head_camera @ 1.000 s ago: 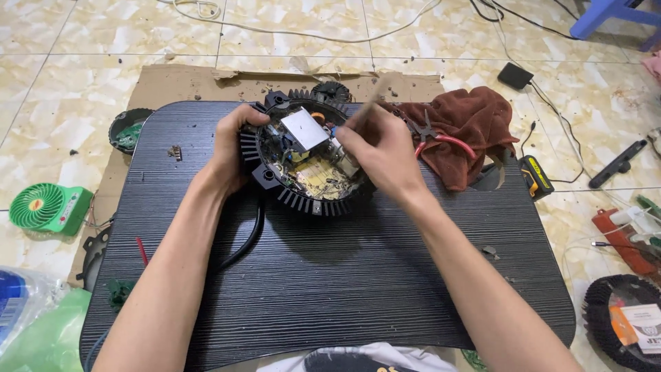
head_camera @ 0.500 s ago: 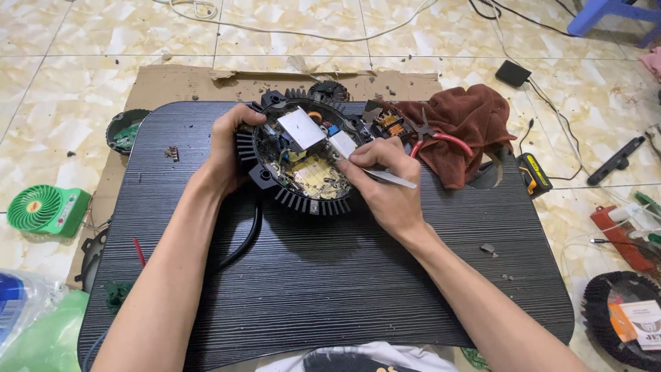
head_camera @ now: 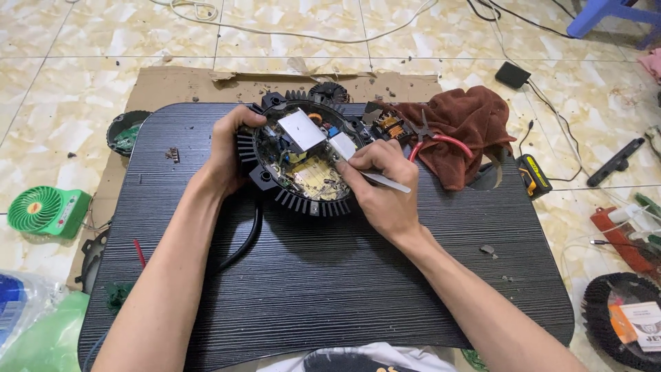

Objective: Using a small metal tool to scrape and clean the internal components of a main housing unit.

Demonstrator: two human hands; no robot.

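A round black finned housing point(head_camera: 297, 201) with an exposed circuit board point(head_camera: 315, 173) and a white block point(head_camera: 301, 130) inside lies on a dark ribbed board point(head_camera: 330, 275). My left hand point(head_camera: 231, 148) grips the housing's left rim. My right hand point(head_camera: 382, 186) rests on its right side and holds a thin pale tool point(head_camera: 385, 182) like a pen, its tip down among the parts on the circuit board. A black cable point(head_camera: 242, 241) runs out from under the housing.
A brown rag point(head_camera: 468, 124) with red-handled pliers point(head_camera: 441, 140) lies to the right. A green mini fan point(head_camera: 48, 210) sits on the floor at left, a small black dish point(head_camera: 125, 131) near it. Tools and another finned disc point(head_camera: 620, 320) lie at right; cardboard point(head_camera: 179, 86) underlies the board.
My right hand has lowered the pale tool from pointing up and away to lying flat, with its tip brought down into the housing. My left hand has stayed on the rim.
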